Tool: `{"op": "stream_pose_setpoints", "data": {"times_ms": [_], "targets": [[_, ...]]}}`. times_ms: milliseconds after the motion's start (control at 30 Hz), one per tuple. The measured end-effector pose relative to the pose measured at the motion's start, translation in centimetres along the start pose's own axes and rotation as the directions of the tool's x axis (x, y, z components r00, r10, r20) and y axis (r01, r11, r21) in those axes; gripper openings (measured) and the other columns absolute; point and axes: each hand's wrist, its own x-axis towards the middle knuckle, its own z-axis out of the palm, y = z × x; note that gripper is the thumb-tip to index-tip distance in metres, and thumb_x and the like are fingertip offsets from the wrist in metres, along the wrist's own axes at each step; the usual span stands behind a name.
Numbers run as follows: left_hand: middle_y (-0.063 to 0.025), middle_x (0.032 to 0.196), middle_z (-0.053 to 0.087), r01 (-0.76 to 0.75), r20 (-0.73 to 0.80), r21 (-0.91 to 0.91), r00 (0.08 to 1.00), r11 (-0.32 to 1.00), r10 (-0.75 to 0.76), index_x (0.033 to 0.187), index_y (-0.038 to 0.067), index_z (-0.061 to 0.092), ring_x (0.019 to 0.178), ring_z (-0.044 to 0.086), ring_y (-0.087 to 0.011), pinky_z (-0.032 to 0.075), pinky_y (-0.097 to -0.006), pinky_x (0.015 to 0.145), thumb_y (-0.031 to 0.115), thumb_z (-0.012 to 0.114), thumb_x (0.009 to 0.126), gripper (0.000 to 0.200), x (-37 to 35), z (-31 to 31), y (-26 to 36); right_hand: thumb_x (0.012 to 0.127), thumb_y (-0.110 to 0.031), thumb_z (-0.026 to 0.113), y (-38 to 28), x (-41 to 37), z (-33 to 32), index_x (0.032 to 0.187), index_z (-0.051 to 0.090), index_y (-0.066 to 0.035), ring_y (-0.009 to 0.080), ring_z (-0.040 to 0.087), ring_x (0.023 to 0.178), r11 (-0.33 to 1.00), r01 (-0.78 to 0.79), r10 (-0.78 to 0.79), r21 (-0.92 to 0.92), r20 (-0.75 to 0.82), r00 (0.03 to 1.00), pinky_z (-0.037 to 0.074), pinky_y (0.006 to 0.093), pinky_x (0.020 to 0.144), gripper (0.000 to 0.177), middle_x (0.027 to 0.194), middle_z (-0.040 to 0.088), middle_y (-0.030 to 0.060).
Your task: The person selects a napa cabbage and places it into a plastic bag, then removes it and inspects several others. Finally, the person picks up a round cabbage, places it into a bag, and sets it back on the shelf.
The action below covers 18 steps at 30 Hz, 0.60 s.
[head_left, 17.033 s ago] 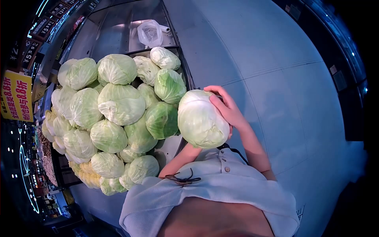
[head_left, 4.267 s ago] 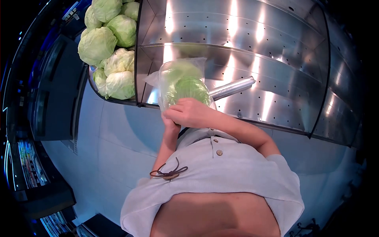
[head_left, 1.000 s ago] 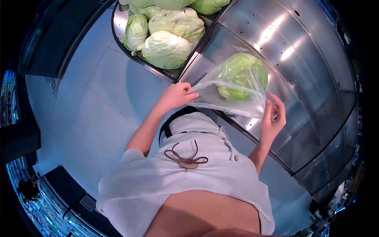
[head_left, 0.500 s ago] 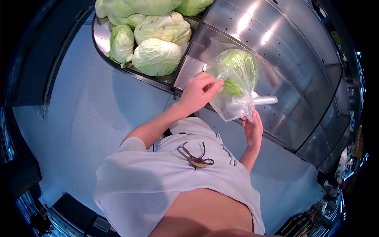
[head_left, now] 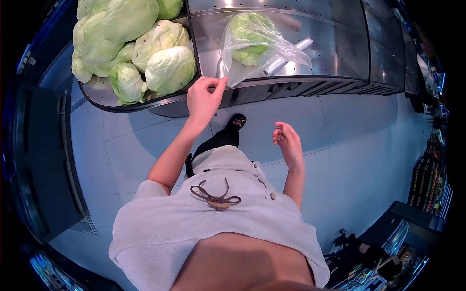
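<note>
The cabbage (head_left: pixel 248 34) lies in the bag (head_left: pixel 233 72) on the shelf (head_left: pixel 335 58), just beyond the left hand (head_left: pixel 204 97). A cabbage pile (head_left: pixel 138 48) lies left of that hand; the bag roll (head_left: pixel 305 45) lies right of the bag.

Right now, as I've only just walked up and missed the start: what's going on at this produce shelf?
A person stands at a steel shelf. A cabbage in a clear plastic bag lies on it, beside a roll of bags. The left hand reaches to the bag's lower corner; whether it grips is unclear. The right hand hangs empty above the floor. Loose cabbages are piled in the bin to the left.
</note>
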Motion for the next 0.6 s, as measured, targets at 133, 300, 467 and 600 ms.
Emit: {"op": "stream_pose_setpoints", "data": {"times_ms": [133, 300, 467, 600], "targets": [[-0.0051, 0.076, 0.064, -0.011, -0.006, -0.086, 1.0, 0.996, 0.011, 0.082, -0.002, 0.07, 0.051, 0.054, -0.0064, 0.042, -0.0214, 0.044, 0.022, 0.073, 0.086, 0.024, -2.1, -3.9, -0.7, 0.102, -0.026, 0.045, 3.9, -4.2, 3.5, 0.115, 0.058, -0.002, 0.0107, 0.055, 0.078, 0.989, -0.131, 0.131, 0.067, 0.0, 0.991, 0.044, 0.0246, 0.069, 0.03, 0.086, 0.06, 0.0037], [-0.0025, 0.072, 0.062, -0.047, 0.074, 0.012, 0.996, 0.999, 0.046, 0.08, 0.001, 0.071, 0.051, 0.055, -0.0065, 0.042, -0.0229, 0.048, 0.024, 0.073, 0.085, 0.024, -5.6, -9.8, -5.0, 0.101, -0.027, 0.046, 7.7, -4.2, 9.5, 0.112, 0.058, -0.003, 0.0114, 0.054, 0.076, 0.976, -0.218, 0.218, -0.001, 0.047, 0.975, 0.044, 0.0251, 0.068, 0.029, 0.084, 0.058, 0.0034], [-0.0028, 0.073, 0.061, 0.067, 0.12, 0.019, 0.99, 0.998, -0.069, 0.078, 0.001, 0.071, 0.052, 0.056, -0.0073, 0.044, -0.0232, 0.048, 0.024, 0.072, 0.085, 0.024, -6.4, -19.4, -10.6, 0.101, -0.025, 0.048, 10.6, 0.5, 17.3, 0.11, 0.058, -0.003, 0.0108, 0.054, 0.075, 0.971, -0.238, 0.239, -0.027, 0.134, 0.962, 0.045, 0.0248, 0.067, 0.026, 0.084, 0.058, 0.0032], [-0.0019, 0.077, 0.066, 0.239, 0.091, -0.133, 0.969, 0.962, -0.228, 0.081, 0.0, 0.071, 0.057, 0.056, -0.0053, 0.045, -0.021, 0.051, 0.024, 0.07, 0.088, 0.025, -5.7, -30.5, -15.0, 0.099, -0.025, 0.052, 13.0, 5.5, 26.7, 0.112, 0.058, -0.005, 0.0109, 0.055, 0.075, 0.958, -0.284, 0.285, -0.03, 0.174, 0.943, 0.046, 0.0253, 0.068, 0.025, 0.085, 0.058, 0.003]]}}
